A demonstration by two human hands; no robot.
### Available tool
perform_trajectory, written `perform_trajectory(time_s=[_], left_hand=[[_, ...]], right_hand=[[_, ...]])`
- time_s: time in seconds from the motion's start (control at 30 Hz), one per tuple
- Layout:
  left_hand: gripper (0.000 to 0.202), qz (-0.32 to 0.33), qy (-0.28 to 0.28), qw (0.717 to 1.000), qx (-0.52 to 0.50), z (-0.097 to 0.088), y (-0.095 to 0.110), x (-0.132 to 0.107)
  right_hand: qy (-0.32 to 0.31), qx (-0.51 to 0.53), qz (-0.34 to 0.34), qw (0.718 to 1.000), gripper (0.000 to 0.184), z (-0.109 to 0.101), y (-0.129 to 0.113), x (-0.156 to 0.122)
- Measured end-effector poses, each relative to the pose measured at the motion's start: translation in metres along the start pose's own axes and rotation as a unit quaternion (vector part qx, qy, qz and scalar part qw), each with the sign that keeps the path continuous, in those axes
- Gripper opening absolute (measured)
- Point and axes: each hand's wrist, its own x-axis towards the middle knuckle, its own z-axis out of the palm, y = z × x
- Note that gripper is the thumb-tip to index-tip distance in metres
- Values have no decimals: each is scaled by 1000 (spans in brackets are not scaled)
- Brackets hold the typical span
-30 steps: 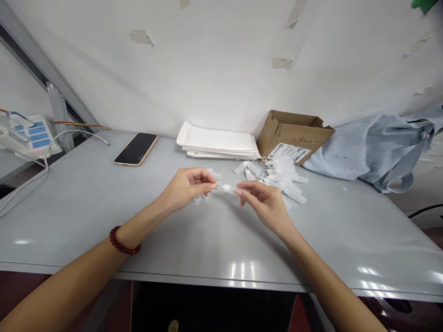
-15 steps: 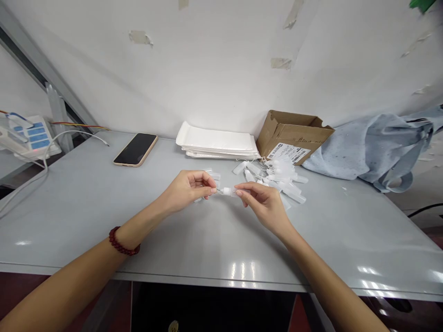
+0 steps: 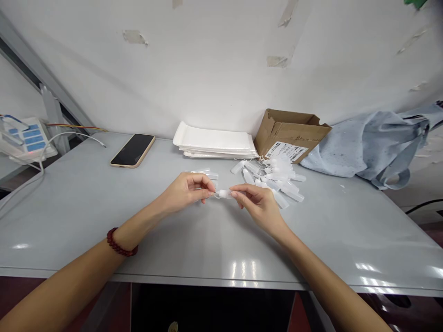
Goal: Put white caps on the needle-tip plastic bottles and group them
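Observation:
A small translucent white squeeze bottle [image 3: 224,193] with a thin tip lies level between my two hands, a little above the table. My right hand [image 3: 261,203] pinches its body between thumb and forefinger. The fingertips of my left hand [image 3: 190,190] are closed on the thin tip end; a loose white strand hangs by the cap, and what exactly sits in the fingers is too small to see. Behind my left hand lie several clear bottles [image 3: 209,173]. To the right, a heap of similar white bottles with thin strands [image 3: 278,170] spreads over the table.
A stack of white trays [image 3: 216,140] and an open cardboard box [image 3: 294,133] stand against the wall. A phone [image 3: 133,150] lies at the left, near a power strip [image 3: 31,138] with a white cable. A light blue cloth bag [image 3: 360,147] rests at the right on the grey table [image 3: 194,244].
Both hands still hold the bottle at its two ends. The gap between the left fingertips and the bottle's cap looks slightly smaller. The whole view has shifted a little.

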Motion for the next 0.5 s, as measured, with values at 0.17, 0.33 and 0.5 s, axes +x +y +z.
perform_trajectory(time_s=[0.17, 0.33, 0.5], left_hand=[[17, -19, -3, 1000, -9, -5, 1, -1], [23, -23, 14, 1000, 9, -8, 6, -4], [22, -27, 29, 998, 57, -3, 11, -6]], right_hand=[[15, 54, 31, 998, 23, -1, -2, 3], [44, 58, 52, 996, 27, -6, -6, 6], [43, 74, 76, 993, 28, -5, -7, 6]])
